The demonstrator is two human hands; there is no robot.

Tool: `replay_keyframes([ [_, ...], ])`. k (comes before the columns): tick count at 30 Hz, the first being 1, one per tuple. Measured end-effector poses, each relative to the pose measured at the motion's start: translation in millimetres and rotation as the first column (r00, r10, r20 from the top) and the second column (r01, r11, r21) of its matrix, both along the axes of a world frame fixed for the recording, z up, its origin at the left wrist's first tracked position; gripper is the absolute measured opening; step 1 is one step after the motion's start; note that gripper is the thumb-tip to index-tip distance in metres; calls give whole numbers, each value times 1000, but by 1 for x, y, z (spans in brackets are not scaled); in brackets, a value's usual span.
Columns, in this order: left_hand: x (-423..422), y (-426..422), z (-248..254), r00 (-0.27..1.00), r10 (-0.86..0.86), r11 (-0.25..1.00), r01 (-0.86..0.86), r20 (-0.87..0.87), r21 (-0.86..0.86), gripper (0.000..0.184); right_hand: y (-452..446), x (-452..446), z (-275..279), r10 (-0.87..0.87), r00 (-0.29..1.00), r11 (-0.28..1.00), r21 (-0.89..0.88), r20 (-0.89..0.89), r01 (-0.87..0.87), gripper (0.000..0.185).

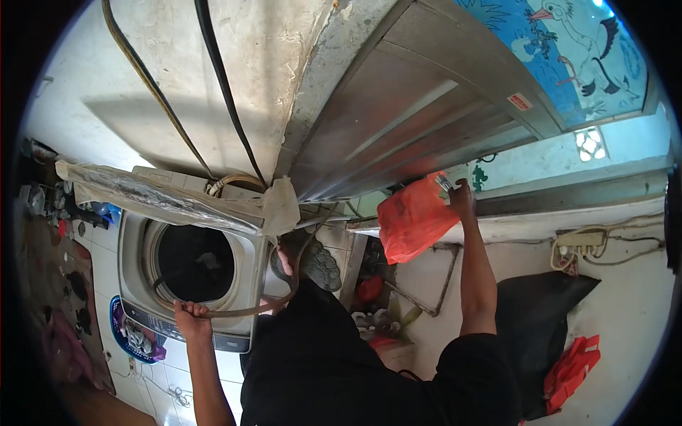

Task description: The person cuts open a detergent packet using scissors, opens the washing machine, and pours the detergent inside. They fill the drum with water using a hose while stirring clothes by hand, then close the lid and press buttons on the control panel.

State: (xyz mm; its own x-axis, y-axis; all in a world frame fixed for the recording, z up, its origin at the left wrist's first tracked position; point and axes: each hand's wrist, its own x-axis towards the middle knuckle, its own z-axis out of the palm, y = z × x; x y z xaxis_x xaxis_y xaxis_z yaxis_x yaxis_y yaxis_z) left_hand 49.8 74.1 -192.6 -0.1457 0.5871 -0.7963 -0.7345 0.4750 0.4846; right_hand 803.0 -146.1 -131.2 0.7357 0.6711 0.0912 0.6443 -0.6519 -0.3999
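Note:
My left hand [190, 319] is wrapped round a brownish hose [245, 311] at the front rim of a top-loading washing machine [133, 273]. One part of the hose reaches into the dark round tub [199, 263]; the rest curves right and up past my legs. My right hand [462, 200], arm stretched out, has its fingers curled at a small metal fitting [444, 182] by the door. Just left of that hand hangs a red plastic bag [415, 220]. What exactly the right fingers grip is hard to make out.
A brown panelled door [398, 113] stands beyond the bag. A blue basket of laundry [135, 337] sits beside the washer. Cables and a power strip [580, 239] run along the right wall, above a dark cloth [533, 319]. A grey mat [320, 266] lies near my feet.

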Motion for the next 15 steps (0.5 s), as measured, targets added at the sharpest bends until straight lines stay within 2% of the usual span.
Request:
replay_keyframes([
  [2,6,1,3,1000,22,1000,-22,-11,-14,35,28,13,-13,-57,952,919,-356,301,168,40],
  [3,6,0,2,1000,15,999,-15,-5,-28,35,43,20,-27,-48,957,922,-356,287,153,40],
  [5,10,-1,9,1000,16,998,-17,-9,-55,34,51,49,-75,-44,932,780,-570,361,258,42],
  [6,12,-3,14,1000,19,999,-20,-24,-51,34,50,47,-76,-43,937,783,-571,346,247,42],
  [8,14,-4,19,998,51,997,-53,-37,-52,32,50,40,-68,7,990,542,-832,144,117,42],
  [10,10,-6,19,997,66,996,-68,-43,-56,31,53,30,-65,50,991,541,-837,124,78,38],
  [12,4,-9,14,996,60,998,-62,-64,-31,31,68,13,-44,-9,987,317,-936,-163,-152,34],
  [13,3,-10,14,996,58,997,-60,-64,-39,31,65,6,-47,-13,986,309,-939,-163,-152,34],
  [15,4,-8,14,997,46,998,-48,-70,-26,30,48,-1,-56,316,936,358,-894,-155,-269,29],
])
